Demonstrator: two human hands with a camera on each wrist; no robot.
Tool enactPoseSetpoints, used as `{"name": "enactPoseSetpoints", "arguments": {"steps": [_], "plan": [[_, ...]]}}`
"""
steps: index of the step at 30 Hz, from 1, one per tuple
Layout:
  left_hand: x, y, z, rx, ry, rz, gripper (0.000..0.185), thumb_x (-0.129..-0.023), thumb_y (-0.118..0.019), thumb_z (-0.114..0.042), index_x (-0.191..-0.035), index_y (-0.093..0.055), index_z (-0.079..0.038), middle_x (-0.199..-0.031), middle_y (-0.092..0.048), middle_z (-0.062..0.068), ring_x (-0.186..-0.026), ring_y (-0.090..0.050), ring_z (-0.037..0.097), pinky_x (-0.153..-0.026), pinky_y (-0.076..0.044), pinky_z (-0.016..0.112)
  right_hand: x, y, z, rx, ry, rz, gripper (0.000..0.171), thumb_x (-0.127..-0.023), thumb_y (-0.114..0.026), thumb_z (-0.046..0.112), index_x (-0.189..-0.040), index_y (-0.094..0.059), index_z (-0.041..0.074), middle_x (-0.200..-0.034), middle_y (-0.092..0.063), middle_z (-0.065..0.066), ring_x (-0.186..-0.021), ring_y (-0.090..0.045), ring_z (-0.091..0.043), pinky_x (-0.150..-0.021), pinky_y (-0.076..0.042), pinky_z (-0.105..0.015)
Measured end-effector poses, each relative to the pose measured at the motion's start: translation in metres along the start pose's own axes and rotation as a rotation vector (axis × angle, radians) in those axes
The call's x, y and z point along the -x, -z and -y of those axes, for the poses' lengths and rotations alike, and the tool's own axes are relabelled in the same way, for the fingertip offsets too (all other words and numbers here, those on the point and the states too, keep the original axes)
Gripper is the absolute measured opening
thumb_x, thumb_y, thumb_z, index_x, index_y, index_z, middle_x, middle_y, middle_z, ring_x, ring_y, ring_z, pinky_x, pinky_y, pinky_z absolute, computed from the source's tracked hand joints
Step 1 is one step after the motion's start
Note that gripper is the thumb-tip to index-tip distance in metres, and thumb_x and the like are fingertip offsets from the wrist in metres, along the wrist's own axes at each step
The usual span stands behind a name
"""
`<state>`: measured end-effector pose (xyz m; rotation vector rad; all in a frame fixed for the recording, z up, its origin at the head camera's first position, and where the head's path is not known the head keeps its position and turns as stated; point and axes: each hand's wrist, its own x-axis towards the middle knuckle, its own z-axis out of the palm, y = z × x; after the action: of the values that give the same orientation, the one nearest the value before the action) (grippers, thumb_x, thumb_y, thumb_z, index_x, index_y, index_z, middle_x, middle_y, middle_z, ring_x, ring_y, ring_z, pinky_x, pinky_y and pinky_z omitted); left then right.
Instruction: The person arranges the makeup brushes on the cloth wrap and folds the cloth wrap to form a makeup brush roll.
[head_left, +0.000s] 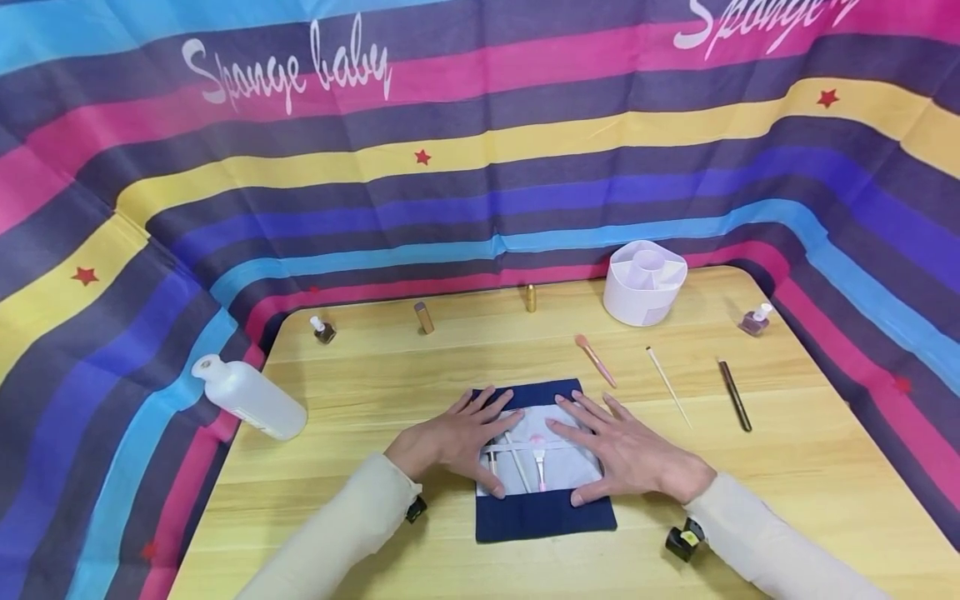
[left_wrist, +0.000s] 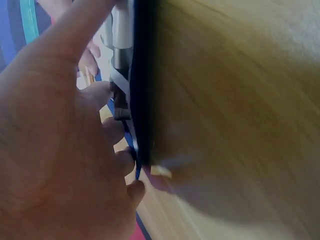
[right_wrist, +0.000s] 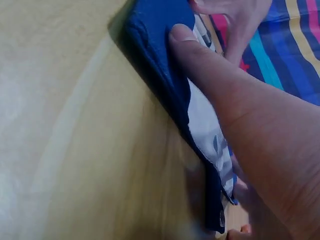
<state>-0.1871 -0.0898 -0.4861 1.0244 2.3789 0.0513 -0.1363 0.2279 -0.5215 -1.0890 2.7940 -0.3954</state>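
A navy fabric brush pouch (head_left: 545, 517) with a pale grey lining lies unfolded on the table in the head view. Behind its white strap sit a pink-tipped brush (head_left: 538, 467), a slim white stick (head_left: 519, 467) and a dark-bristled brush (left_wrist: 120, 102). My left hand (head_left: 461, 437) spreads over the pouch's left side, fingers at the far flap and thumb by the near one. On the opposite side, my right hand (head_left: 633, 454) rests with fingers spread. In the right wrist view, its thumb presses on the navy flap (right_wrist: 160, 55).
Right of the pouch lie a pink brush (head_left: 597, 362), a thin white stick (head_left: 669, 387) and a black pencil (head_left: 735, 396). Behind stand a white organizer (head_left: 637, 300), a gold tube (head_left: 531, 298), a brown tube (head_left: 423, 318) and dark bottles (head_left: 324, 332). A white bottle (head_left: 251, 400) lies left.
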Motion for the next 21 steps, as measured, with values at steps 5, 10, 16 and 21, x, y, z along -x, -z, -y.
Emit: {"name": "enactPoseSetpoints", "arguments": {"steps": [5, 10, 16, 21], "plan": [[0.0, 0.001, 0.001, -0.011, -0.006, 0.003, 0.124, -0.084, -0.076, -0.081, -0.177, -0.01, -0.033, -0.185, 0.01, -0.002, -0.171, 0.013, 0.027, -0.14, 0.003, 0.051, -0.014, 0.009, -0.015, -0.025, -0.056, -0.169, 0.083, -0.099, -0.069, 0.068, -0.162, -0.054, 0.017, -0.165, -0.054, -0.014, -0.151, -0.052, -0.04, -0.119, -0.043, -0.07], [0.002, 0.0, 0.007, 0.038, -0.04, 0.014, 0.125, -0.084, -0.08, -0.076, -0.177, -0.009, -0.032, -0.185, 0.013, -0.002, -0.171, 0.016, 0.027, -0.14, 0.001, 0.05, -0.032, 0.025, -0.043, -0.047, -0.221, -0.327, 0.06, -0.105, -0.073, 0.043, -0.153, -0.062, 0.008, -0.145, -0.068, -0.018, -0.132, -0.064, -0.039, -0.11, -0.053, -0.063], [0.003, 0.001, 0.014, 0.057, -0.08, 0.035, 0.13, -0.082, -0.087, -0.068, -0.177, -0.007, -0.032, -0.184, 0.016, -0.001, -0.17, 0.019, 0.028, -0.14, 0.003, 0.05, -0.044, 0.031, -0.063, -0.058, -0.389, -0.332, 0.042, -0.104, -0.075, 0.029, -0.134, -0.073, 0.0, -0.123, -0.066, -0.019, -0.11, -0.063, -0.037, -0.09, -0.057, -0.057], [0.005, -0.001, 0.014, 0.045, -0.091, 0.02, 0.132, -0.08, -0.088, -0.069, -0.177, -0.007, -0.031, -0.184, 0.015, 0.0, -0.17, 0.018, 0.029, -0.14, 0.002, 0.05, -0.051, 0.024, -0.07, -0.1, -0.45, -0.32, 0.034, -0.103, -0.076, 0.024, -0.128, -0.076, 0.0, -0.106, -0.065, -0.013, -0.091, -0.063, -0.028, -0.077, -0.055, -0.049]]}}
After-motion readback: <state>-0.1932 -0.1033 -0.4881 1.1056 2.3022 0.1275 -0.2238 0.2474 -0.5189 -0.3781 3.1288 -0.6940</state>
